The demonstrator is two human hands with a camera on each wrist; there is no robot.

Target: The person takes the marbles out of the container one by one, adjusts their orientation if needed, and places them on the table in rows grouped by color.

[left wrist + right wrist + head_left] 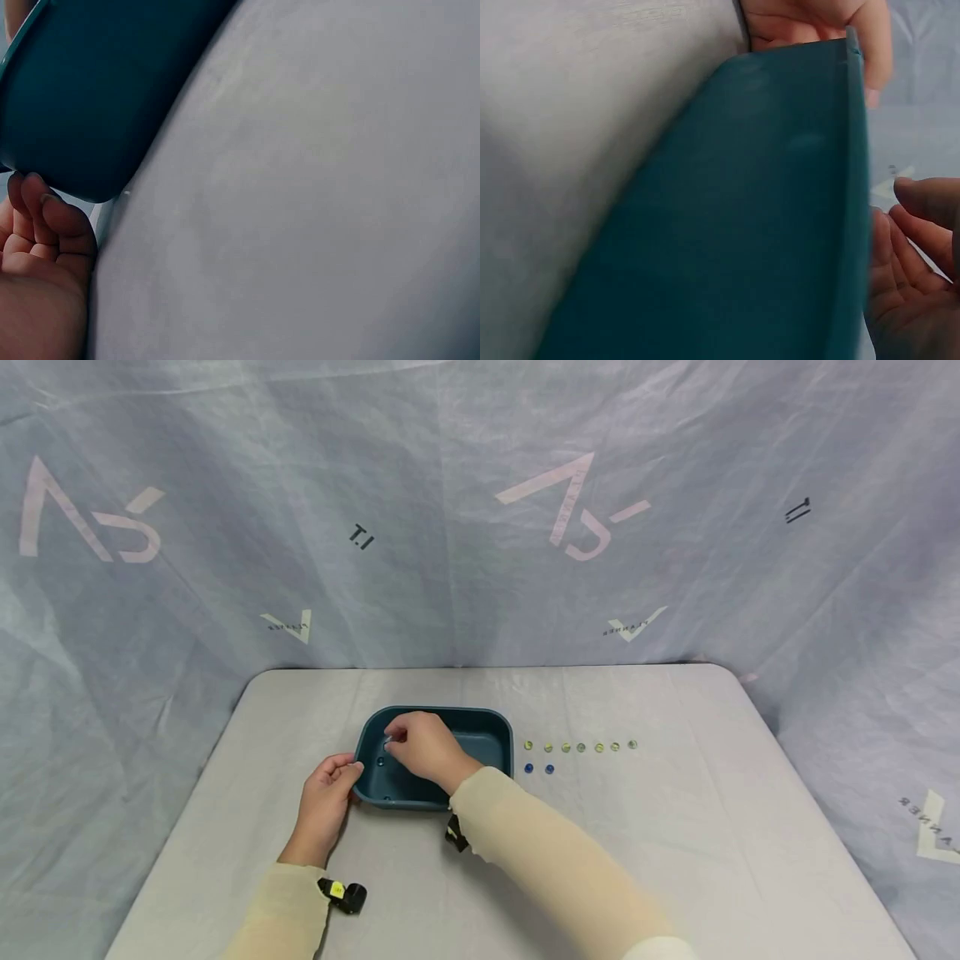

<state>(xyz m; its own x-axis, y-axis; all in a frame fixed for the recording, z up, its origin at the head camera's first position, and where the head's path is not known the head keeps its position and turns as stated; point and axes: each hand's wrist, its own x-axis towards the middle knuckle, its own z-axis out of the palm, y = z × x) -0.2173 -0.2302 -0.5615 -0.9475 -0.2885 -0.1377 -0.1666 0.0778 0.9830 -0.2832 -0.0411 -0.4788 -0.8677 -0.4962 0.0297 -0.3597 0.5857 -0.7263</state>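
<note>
A dark teal rectangular tray stands on the table. My left hand grips its left end, thumb on the rim and fingers curled against the outer wall, as the left wrist view also shows. My right hand reaches over the front rim into the tray's left part, fingers bent downward. A small clear marble is at its fingertips; whether they pinch it I cannot tell. In the right wrist view the tray's wall partly hides the right hand. Small marbles lie on the tray floor near the left end.
Right of the tray, several clear marbles with yellow-green swirls form a row. Two blue marbles lie in front of that row. A pale cloth covers the table, and grey printed fabric hangs behind and at both sides.
</note>
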